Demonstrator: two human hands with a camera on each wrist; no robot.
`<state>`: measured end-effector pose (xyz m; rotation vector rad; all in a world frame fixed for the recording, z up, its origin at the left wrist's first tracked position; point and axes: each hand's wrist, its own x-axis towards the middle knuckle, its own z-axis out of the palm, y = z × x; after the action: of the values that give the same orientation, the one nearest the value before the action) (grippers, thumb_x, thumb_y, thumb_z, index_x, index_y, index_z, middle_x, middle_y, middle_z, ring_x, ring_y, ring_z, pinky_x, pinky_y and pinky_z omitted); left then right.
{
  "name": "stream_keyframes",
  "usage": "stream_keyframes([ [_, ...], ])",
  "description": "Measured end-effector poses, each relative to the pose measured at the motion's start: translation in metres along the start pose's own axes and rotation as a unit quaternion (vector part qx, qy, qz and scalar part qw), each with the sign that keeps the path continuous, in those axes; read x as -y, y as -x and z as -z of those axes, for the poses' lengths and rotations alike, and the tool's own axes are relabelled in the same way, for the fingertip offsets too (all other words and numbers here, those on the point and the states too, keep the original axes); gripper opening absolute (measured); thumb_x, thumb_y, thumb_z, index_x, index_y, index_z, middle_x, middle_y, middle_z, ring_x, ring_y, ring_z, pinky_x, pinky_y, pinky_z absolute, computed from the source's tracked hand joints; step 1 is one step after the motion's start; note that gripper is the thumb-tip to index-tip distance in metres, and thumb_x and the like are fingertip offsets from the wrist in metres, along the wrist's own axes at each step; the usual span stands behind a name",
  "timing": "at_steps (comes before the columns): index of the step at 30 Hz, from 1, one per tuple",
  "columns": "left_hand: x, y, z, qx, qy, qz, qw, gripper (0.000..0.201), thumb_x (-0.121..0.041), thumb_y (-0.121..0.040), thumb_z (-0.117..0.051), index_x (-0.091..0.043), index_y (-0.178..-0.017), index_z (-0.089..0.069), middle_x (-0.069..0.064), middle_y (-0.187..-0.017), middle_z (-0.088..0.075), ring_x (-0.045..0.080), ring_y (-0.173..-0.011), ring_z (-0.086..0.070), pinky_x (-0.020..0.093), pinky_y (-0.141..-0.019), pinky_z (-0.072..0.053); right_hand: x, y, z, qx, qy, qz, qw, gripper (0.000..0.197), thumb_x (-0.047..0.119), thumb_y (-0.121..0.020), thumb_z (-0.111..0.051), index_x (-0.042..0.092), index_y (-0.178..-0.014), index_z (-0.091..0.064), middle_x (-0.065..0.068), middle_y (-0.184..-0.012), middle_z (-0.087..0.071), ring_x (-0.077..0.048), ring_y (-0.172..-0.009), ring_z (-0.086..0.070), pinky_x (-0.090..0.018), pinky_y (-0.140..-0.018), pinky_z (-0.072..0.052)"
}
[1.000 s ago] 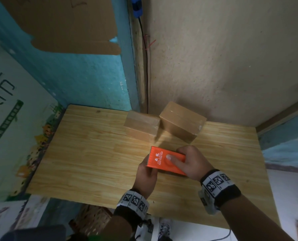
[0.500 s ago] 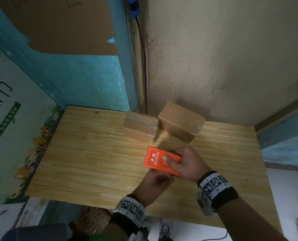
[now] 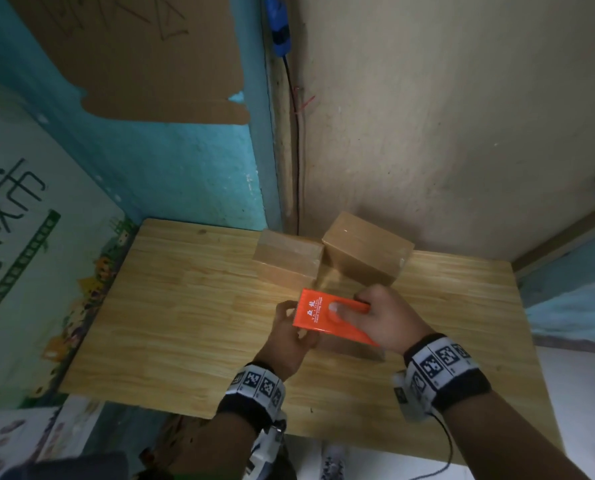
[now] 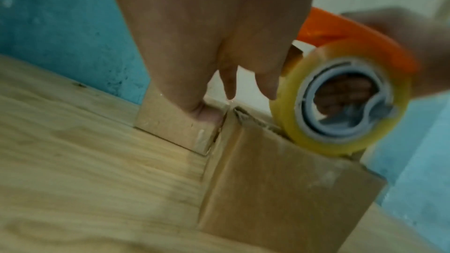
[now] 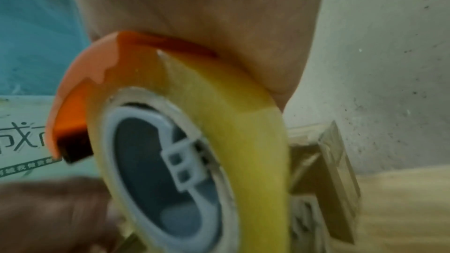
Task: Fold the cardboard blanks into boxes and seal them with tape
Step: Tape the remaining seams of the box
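- Right hand [image 3: 389, 320]: its grip is closed around the orange tape dispenser [image 3: 334, 318], thumb lying on the flat orange top.
- Tape dispenser: carries a roll of clear yellowish tape [image 4: 340, 101] on a grey hub; the roll rests on the upper edge of the cardboard box [image 4: 280, 184] (seen from the left wrist).
- Cardboard box: stands on the wooden table [image 3: 192, 306], directly beneath the dispenser, which hides most of it from the head camera.
- Left hand [image 3: 289, 337]: lies at the left end of the dispenser, fingers bent toward the box under it; whether this grip actually clasps the box or the tape end cannot be told, since the wrist views are blurred.
- Two taped boxes: a flatter one [image 3: 289, 258] and a taller one [image 3: 367, 252] sit side by side behind the dispenser, against the back wall.
- Black cable [image 3: 296, 150]: runs down the wall corner behind the dispenser (ending near the taped boxes).
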<state>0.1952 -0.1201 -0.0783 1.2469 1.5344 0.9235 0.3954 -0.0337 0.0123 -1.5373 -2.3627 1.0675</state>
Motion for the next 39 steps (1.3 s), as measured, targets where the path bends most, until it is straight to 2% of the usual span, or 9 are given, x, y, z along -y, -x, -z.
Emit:
stream_keyframes([
  [4,0.006,-0.004,-0.004,0.013,-0.041,0.027,0.999,0.035,-0.011,-0.09,-0.071,-0.044,-0.088,-0.06,-0.006,-0.095,-0.062,0.015,-0.085,-0.064,0.025,-0.08,-0.05,0.009,-0.004,0.007,0.016,0.078,-0.035,0.996,0.07,0.08,-0.085,-0.059,0.015,-0.058,-0.059,0.001,-0.051,-0.055,-0.016,-0.048,-0.059,-0.031,-0.052,-0.043],
  [9,0.026,-0.012,-0.002,0.043,-0.01,0.092,0.995,0.079,-0.051,-0.069,-0.073,-0.04,-0.145,-0.053,-0.003,-0.121,-0.065,0.014,-0.105,-0.067,0.036,-0.091,-0.058,0.011,-0.004,0.017,0.042,0.128,-0.055,0.989,0.065,0.082,-0.085,-0.058,0.019,-0.067,-0.056,0.001,-0.061,-0.056,-0.016,-0.054,-0.057,-0.03,-0.055,-0.04],
  [15,0.037,-0.013,-0.003,0.006,0.062,0.139,0.988,0.084,-0.033,-0.085,-0.083,-0.032,-0.156,-0.038,-0.012,-0.131,-0.06,0.019,-0.11,-0.067,0.03,-0.085,-0.055,-0.006,0.009,0.036,0.05,0.085,-0.1,0.99,0.07,0.08,-0.086,-0.058,0.011,-0.078,-0.069,-0.007,-0.066,-0.07,-0.022,-0.052,-0.067,-0.037,-0.053,-0.055],
  [19,0.027,-0.008,-0.008,-0.013,0.025,0.014,1.0,0.064,-0.022,-0.094,-0.074,-0.051,-0.142,-0.044,-0.017,-0.14,-0.045,0.004,-0.113,-0.058,0.02,-0.084,-0.051,-0.011,0.018,0.045,0.069,-0.006,-0.124,0.99,0.064,0.067,-0.094,-0.064,0.006,-0.076,-0.071,-0.006,-0.059,-0.073,-0.026,-0.045,-0.069,-0.034,-0.045,-0.053],
  [22,0.019,-0.003,-0.013,0.027,-0.089,-0.088,0.992,0.028,-0.033,-0.105,-0.053,-0.041,-0.128,-0.066,-0.018,-0.151,-0.03,0.014,-0.108,-0.057,0.028,-0.094,-0.054,-0.012,0.019,0.044,0.063,-0.018,-0.142,0.988,0.063,0.069,-0.092,-0.065,0.007,-0.079,-0.072,-0.006,-0.062,-0.074,-0.027,-0.049,-0.071,-0.038,-0.047,-0.057],
  [28,0.025,-0.004,-0.007,0.054,-0.113,-0.096,0.987,0.04,-0.026,-0.106,-0.054,-0.047,-0.14,-0.058,-0.017,-0.154,-0.023,0.017,-0.127,-0.054,0.036,-0.109,-0.049,-0.033,0.028,0.047,0.057,0.149,-0.16,0.974,0.063,0.082,-0.084,-0.061,0.019,-0.077,-0.069,0.0,-0.076,-0.069,-0.015,-0.065,-0.068,-0.031,-0.058,-0.052],
  [32,0.023,-0.005,-0.01,0.045,-0.099,-0.098,0.989,0.042,-0.022,-0.105,-0.056,-0.047,-0.138,-0.06,-0.017,-0.154,-0.024,0.011,-0.121,-0.056,0.034,-0.107,-0.051,-0.049,0.043,0.054,0.009,-0.097,-0.188,0.977,0.059,0.062,-0.091,-0.071,0.006,-0.074,-0.073,-0.008,-0.064,-0.074,-0.029,-0.053,-0.071,-0.046,-0.054,-0.058],
  [36,0.021,-0.005,-0.01,0.031,-0.111,-0.099,0.988,0.039,-0.025,-0.104,-0.056,-0.047,-0.136,-0.062,-0.02,-0.156,-0.024,0.009,-0.128,-0.053,0.035,-0.104,-0.054,-0.046,0.048,0.062,-0.105,-0.272,-0.178,0.94,0.068,0.059,-0.084,-0.074,-0.01,-0.082,-0.073,-0.018,-0.072,-0.073,-0.038,-0.066,-0.068,-0.033,-0.061,-0.051],
  [39,0.005,-0.004,-0.008,0.02,-0.198,-0.123,0.972,0.034,-0.031,-0.103,-0.054,-0.042,-0.134,-0.065,-0.027,-0.164,-0.014,0.001,-0.107,-0.064,0.03,-0.079,-0.062,-0.039,0.045,0.059,-0.111,-0.418,-0.18,0.883,0.064,0.057,-0.09,-0.072,-0.007,-0.096,-0.077,-0.026,-0.09,-0.077,-0.043,-0.079,-0.074,-0.044,-0.079,-0.058],
])
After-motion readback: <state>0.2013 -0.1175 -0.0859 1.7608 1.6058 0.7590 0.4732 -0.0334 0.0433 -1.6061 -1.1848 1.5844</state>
